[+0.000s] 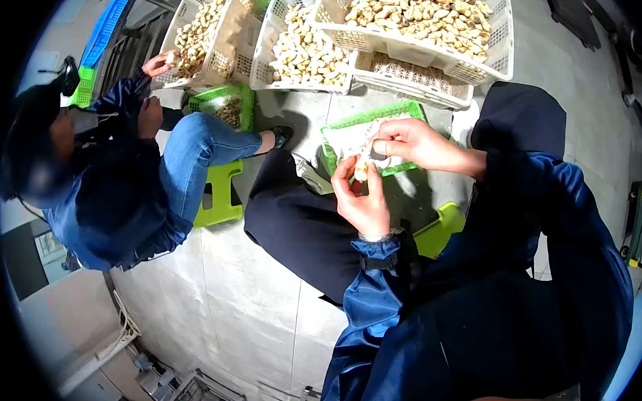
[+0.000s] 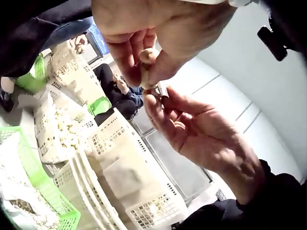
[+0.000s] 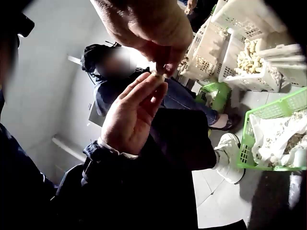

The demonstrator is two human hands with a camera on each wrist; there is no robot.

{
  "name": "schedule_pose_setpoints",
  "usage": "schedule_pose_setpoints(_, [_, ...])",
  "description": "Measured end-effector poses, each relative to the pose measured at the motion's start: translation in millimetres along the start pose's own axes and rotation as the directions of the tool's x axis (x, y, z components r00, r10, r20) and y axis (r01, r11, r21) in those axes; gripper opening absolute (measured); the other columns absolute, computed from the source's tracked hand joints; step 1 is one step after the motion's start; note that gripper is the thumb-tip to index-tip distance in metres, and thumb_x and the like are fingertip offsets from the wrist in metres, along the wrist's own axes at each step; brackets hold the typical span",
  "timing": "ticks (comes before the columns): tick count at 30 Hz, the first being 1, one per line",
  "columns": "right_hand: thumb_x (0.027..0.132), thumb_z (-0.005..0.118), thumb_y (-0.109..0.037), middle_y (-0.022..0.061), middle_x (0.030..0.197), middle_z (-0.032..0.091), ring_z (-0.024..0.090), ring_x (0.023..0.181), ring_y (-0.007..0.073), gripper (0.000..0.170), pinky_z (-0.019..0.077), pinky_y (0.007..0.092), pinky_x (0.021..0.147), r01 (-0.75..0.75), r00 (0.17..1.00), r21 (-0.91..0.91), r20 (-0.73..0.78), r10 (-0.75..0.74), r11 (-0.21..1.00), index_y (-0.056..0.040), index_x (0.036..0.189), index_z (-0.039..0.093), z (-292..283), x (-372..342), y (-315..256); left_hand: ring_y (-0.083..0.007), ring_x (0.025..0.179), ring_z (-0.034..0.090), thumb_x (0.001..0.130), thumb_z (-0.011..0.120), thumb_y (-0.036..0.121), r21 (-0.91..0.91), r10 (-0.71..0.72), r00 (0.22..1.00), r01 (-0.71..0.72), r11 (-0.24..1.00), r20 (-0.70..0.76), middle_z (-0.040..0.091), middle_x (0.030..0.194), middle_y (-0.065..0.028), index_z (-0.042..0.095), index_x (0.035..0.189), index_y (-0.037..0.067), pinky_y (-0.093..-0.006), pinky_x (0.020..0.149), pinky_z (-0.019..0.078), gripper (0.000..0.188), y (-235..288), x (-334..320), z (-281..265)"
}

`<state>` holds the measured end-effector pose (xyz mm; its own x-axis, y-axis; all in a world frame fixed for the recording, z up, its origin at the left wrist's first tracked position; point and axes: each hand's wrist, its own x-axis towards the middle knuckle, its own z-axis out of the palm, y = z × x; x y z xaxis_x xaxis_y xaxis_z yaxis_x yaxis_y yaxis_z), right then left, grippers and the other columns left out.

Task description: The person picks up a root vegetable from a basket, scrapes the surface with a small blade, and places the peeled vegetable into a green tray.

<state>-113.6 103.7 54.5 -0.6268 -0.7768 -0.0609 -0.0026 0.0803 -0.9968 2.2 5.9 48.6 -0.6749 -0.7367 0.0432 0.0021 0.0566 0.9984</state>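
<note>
The left hand [image 1: 365, 208] pinches a pale, bulbous piece [image 2: 148, 56], the right hand [image 1: 424, 145] a small, shiny object [image 2: 163, 90] just beside it.

Top of frame, left to right: left crate [image 1: 226, 47], middle crate [image 1: 298, 86], right crate [image 1: 503, 43], pieces [image 1: 418, 18] in all three; right one stacked on lower crate [image 1: 414, 91]. Low basket [image 1: 327, 151] below these, behind right hand [image 1: 424, 146]; left hand [image 1: 364, 205] below-left of that, held piece [image 1: 361, 169] between. Person [image 1: 122, 179] at left, stool [image 1: 223, 192] below their knee.

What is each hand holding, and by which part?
Left hand: a small, pale, rounded lump, pinched by its sides. Right hand: a grey metallic-looking object, held part hidden.
</note>
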Motion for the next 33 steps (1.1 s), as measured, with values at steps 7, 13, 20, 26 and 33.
schedule_pose_setpoints(7, [0.092,0.056,-0.017,0.0018,0.083,0.060,0.055,0.079,0.0084,0.020,0.0453,0.0241,0.073,-0.014,0.999,0.073,0.045,0.011,0.997,0.0022,0.093,0.059,-1,0,-1,-0.0155,0.093,0.057,0.080,0.065,-0.003,-0.001,0.003,1.000,-0.003,1.000,-0.017,0.058,0.103,-0.0107,0.050,0.107,-0.001,-0.0267,0.081,0.0468,0.031,-4,1,1])
schedule_pose_setpoints(13, [0.092,0.055,-0.017,0.0026,0.086,0.060,0.056,0.082,0.0096,0.019,0.0457,0.0253,0.075,-0.154,0.988,0.273,0.064,0.142,0.950,0.0018,0.092,0.059,-7,1,3,-0.0163,0.095,0.055,0.079,0.067,0.000,-0.044,0.058,0.998,-0.057,0.997,0.015,0.056,0.106,-0.0104,0.050,0.107,-0.001,-0.0273,0.079,0.0477,0.032,-5,1,2])
schedule_pose_setpoints(20, [0.091,0.055,-0.014,0.0026,0.086,0.060,0.055,0.083,0.0091,0.016,0.0454,0.0251,0.076,-0.027,0.999,0.045,0.019,0.026,0.999,0.0013,0.092,0.059,-6,1,4,-0.0149,0.094,0.054,0.079,0.065,-0.004,-0.091,-0.016,1.000,0.018,0.996,0.024,0.055,0.105,-0.0103,0.048,0.106,0.000,-0.0269,0.080,0.0463,0.032,-6,2,3])
schedule_pose_setpoints(26, [0.091,0.056,-0.012,0.0006,0.080,0.058,0.053,0.078,0.0065,0.014,0.0444,0.0235,0.072,-0.051,0.998,0.151,-0.027,0.056,0.987,0.0022,0.094,0.058,-5,1,8,-0.0163,0.096,0.056,0.088,0.057,0.004,-0.337,-0.126,0.985,0.160,0.928,0.118,0.055,0.105,-0.0083,0.049,0.106,0.002,-0.0289,0.084,0.0475,0.020,-17,0,5])
schedule_pose_setpoints(33, [0.090,0.058,-0.013,-0.0003,0.080,0.056,0.051,0.078,0.0057,0.013,0.0432,0.0225,0.072,-0.019,0.995,0.088,-0.093,0.027,0.996,0.0007,0.089,0.057,-10,4,17,-0.0198,0.100,0.057,0.092,0.052,0.008,-0.604,-0.268,0.931,0.365,0.708,0.248,0.054,0.110,-0.0094,0.049,0.109,0.004,-0.0349,0.091,0.0494,0.017,-16,2,3])
